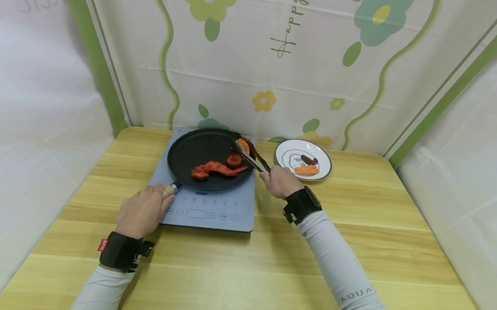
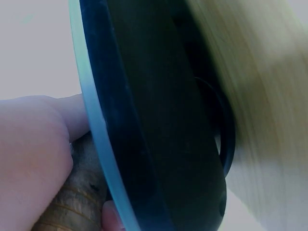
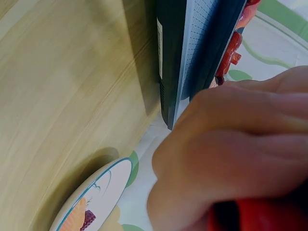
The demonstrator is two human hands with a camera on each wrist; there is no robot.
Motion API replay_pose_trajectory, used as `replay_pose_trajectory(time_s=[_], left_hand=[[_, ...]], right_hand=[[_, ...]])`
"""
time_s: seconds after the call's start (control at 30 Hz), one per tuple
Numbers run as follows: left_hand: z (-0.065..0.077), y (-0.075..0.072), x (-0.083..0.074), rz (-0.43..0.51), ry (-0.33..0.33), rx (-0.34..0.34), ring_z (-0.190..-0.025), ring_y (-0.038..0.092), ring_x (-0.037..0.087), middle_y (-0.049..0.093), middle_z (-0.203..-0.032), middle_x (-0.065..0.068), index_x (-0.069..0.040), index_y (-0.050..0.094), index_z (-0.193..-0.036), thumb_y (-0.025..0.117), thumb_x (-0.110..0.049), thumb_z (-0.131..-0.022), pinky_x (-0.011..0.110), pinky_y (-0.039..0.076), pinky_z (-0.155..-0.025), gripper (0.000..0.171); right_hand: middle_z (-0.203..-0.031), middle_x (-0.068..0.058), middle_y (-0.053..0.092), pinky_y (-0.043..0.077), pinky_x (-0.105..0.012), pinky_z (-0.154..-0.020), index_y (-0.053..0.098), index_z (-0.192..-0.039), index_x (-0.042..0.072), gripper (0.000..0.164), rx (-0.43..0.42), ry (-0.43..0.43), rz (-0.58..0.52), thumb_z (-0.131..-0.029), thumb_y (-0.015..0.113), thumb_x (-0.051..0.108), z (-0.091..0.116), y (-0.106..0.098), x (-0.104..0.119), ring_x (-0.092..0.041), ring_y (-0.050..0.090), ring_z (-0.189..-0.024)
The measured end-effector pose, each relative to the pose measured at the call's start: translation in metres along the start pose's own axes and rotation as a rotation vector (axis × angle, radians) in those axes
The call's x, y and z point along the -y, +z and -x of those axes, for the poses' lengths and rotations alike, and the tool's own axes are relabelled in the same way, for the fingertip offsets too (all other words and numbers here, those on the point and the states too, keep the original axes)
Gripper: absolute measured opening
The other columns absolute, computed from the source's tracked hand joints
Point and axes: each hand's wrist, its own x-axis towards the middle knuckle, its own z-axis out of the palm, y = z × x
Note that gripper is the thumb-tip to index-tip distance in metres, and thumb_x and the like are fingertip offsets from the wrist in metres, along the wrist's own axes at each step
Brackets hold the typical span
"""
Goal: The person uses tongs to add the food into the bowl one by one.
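My left hand (image 1: 141, 211) grips the wood-look handle (image 1: 170, 190) of a black flat frying pan (image 1: 193, 151); the left wrist view shows that handle (image 2: 72, 202) close up. My right hand (image 1: 282, 181) holds a pair of tongs (image 1: 257, 161), whose tips reach the pan's right side at an orange food piece (image 1: 243, 146). Whether the tips pinch it is too small to tell. Nearby in the pan lie a round red slice (image 1: 234, 161) and a long red piece of meat (image 1: 216, 168). In the right wrist view, my hand (image 3: 231, 144) hides the tongs.
Beneath the pan is a grey induction cooktop (image 1: 203, 219) with touch controls. Right of it, a white dark-rimmed plate (image 1: 287, 152) bears a dark brown piece (image 1: 309, 160) and an orange piece (image 1: 307, 170). A patterned cloth (image 1: 240, 71) hangs behind the wooden table (image 1: 223, 281).
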Motion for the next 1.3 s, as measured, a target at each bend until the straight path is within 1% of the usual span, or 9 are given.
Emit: replay_pose_trajectory(time_s=[0.2, 0.5, 0.93, 1.3], left_hand=[[0.0, 0.0, 0.0, -0.002, -0.003, 0.006, -0.06, 0.047, 0.023, 0.049, -0.075, 0.009, -0.006, 0.049, -0.096, 0.047, -0.043, -0.1, 0.033, 0.032, -0.047, 0.037], [0.0, 0.0, 0.0, -0.005, -0.001, 0.007, -0.06, 0.046, 0.022, 0.049, -0.076, 0.009, -0.006, 0.049, -0.096, 0.047, -0.043, -0.1, 0.033, 0.031, -0.047, 0.037], [0.001, -0.001, 0.0, -0.005, -0.001, 0.002, -0.06, 0.047, 0.022, 0.049, -0.075, 0.009, -0.006, 0.049, -0.096, 0.047, -0.043, -0.1, 0.033, 0.031, -0.047, 0.038], [0.001, -0.001, 0.0, -0.007, 0.002, 0.001, -0.06, 0.047, 0.022, 0.05, -0.076, 0.009, -0.005, 0.049, -0.097, 0.047, -0.043, -0.1, 0.033, 0.032, -0.047, 0.038]], right_hand=[[-0.059, -0.001, 0.048, 0.039, -0.029, -0.047, 0.053, -0.07, 0.011, 0.047, -0.027, 0.006, -0.003, -0.102, 0.041, 0.043, 0.001, 0.003, 0.0, -0.018, 0.051, -0.05], [-0.059, -0.002, 0.049, 0.038, -0.029, -0.046, 0.054, -0.069, 0.01, 0.049, -0.072, 0.004, -0.056, -0.1, 0.044, 0.047, 0.003, 0.005, -0.001, -0.018, 0.052, -0.049], [-0.062, -0.003, 0.052, 0.04, -0.03, -0.049, 0.055, -0.072, 0.01, 0.051, -0.117, -0.02, -0.058, -0.1, 0.041, 0.05, 0.007, 0.005, -0.004, -0.02, 0.053, -0.052], [-0.06, -0.002, 0.053, 0.038, -0.029, -0.046, 0.055, -0.072, 0.011, 0.051, -0.125, -0.019, -0.064, -0.1, 0.041, 0.051, 0.012, 0.006, -0.003, -0.017, 0.053, -0.049]])
